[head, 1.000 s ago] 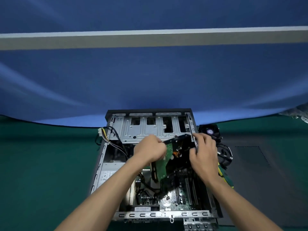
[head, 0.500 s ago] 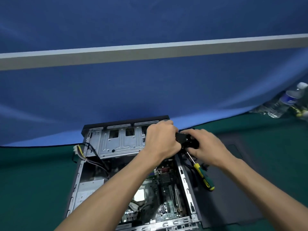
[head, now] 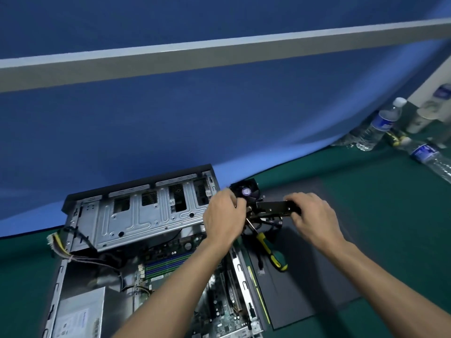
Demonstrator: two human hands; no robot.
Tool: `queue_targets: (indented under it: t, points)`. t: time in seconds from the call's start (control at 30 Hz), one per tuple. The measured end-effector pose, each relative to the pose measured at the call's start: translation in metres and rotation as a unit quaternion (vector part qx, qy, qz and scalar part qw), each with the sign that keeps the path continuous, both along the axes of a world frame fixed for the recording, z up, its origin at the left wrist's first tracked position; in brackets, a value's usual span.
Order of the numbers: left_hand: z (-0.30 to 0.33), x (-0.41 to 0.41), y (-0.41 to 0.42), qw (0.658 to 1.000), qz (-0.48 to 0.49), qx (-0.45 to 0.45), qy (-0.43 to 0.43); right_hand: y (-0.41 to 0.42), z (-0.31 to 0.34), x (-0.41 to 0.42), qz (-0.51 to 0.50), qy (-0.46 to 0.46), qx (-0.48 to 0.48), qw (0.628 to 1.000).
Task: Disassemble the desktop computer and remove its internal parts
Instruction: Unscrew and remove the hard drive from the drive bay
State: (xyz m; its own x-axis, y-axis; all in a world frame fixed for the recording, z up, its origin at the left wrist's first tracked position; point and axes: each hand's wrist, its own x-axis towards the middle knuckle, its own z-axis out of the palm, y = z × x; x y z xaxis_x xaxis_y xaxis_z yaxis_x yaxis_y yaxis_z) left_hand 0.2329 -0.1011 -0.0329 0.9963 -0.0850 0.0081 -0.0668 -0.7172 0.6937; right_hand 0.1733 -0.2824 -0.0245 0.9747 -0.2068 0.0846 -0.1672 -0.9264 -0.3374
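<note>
Beside the open computer case [head: 136,230], at its 3 o'clock edge, a flat black rectangular part [head: 273,208] — apparently a drive, though blur leaves its type unsure — is held above the dark grey side panel [head: 317,276]. Its long axis is laid from 9 to 3 o'clock, one thin edge turned toward the camera. The right hand [head: 314,218] is curled over its 3 o'clock end, fingertips pinching it; the left hand [head: 225,217] is curled at its 9 o'clock end, though how its fingers grip cannot be told. Just behind, at 12 o'clock, a black square fan [head: 246,191] with a round hub is seen. Below the part, a screwdriver [head: 269,251] with a ribbed yellow-and-green handle lies on the panel, its shaft pointing toward 11 o'clock. Inside the case, stamped grey sheet metal, a green circuit board and bundled wires are visible — all on a green mat [head: 390,191]
</note>
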Motion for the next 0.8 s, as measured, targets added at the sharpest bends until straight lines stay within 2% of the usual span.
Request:
queue_targets:
  t: [0.13, 0.23, 0.5, 0.63, 0.8]
  points:
    - [-0.03, 0.005, -0.009, 0.988, -0.03, 0.148, -0.041, -0.02, -0.022, -0.002, -0.039, -0.028, 0.026, 0.999]
    - [-0.035, 0.015, -0.018, 0.975, -0.022, 0.217, -0.03, -0.036, -0.036, 0.002, -0.068, -0.075, 0.037, 0.994]
    - [-0.036, 0.018, -0.023, 0.963, -0.015, 0.266, -0.04, -0.056, -0.067, 0.036, -0.08, -0.158, 0.044, 0.983]
    - [-0.033, 0.019, -0.025, 0.962, -0.015, 0.269, -0.041, -0.064, -0.086, 0.048, -0.104, -0.129, 0.054, 0.985]
    - [-0.036, 0.02, -0.025, 0.958, -0.009, 0.286, -0.026, -0.064, -0.11, 0.048, -0.079, -0.014, 0.001, 0.997]
